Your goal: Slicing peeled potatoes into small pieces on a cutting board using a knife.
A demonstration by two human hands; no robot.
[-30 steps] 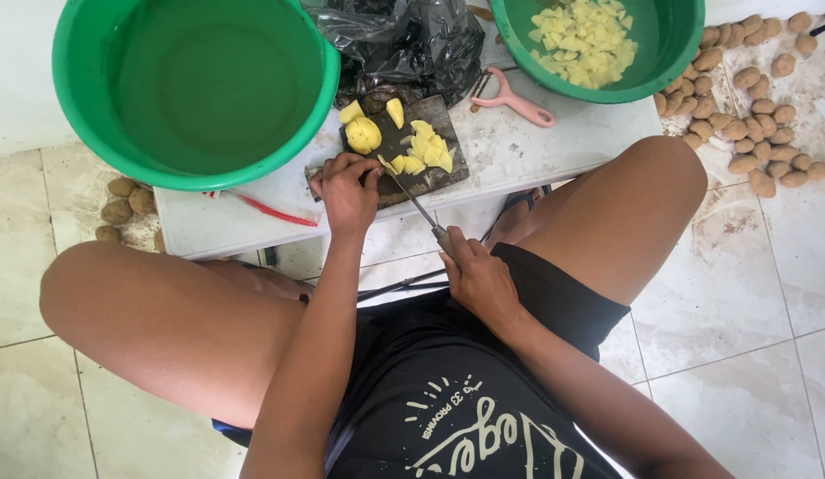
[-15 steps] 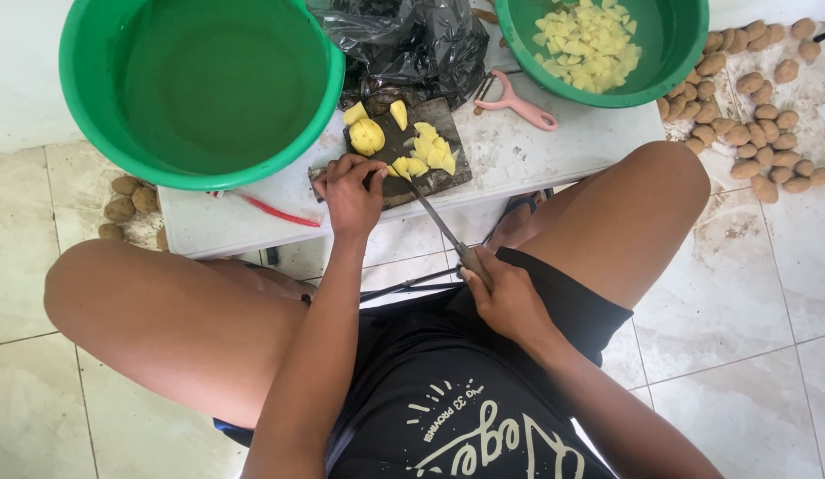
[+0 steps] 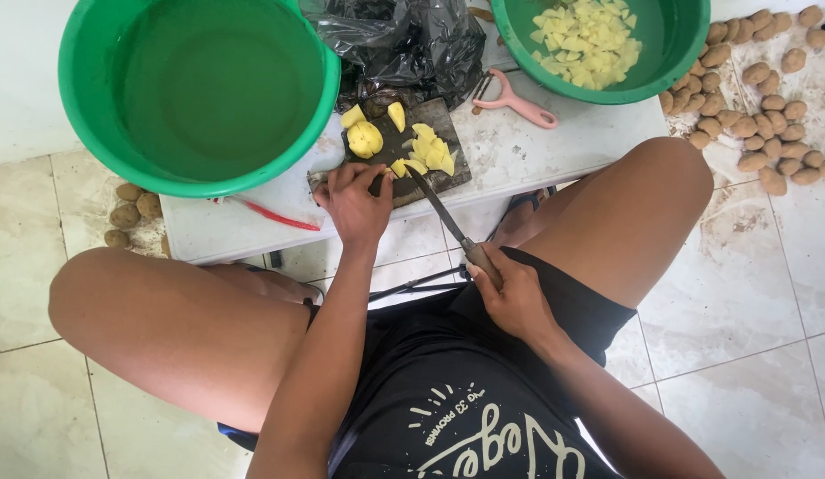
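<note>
A crumpled, shiny black plastic bag (image 3: 404, 40) sits at the back of the white table (image 3: 537, 146), between two green tubs; no labels, signs or screens

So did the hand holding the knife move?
Yes. The right hand slid back with the knife, away from the cutting board toward the body.

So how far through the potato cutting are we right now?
Done: the right-hand green basin already holds a heap of cut potato pieces. In hand: the left hand pins a piece on the dark cutting board while the right hand works the knife. Left: a peeled half potato on the board, and many unpeeled potatoes on the floor.
</note>
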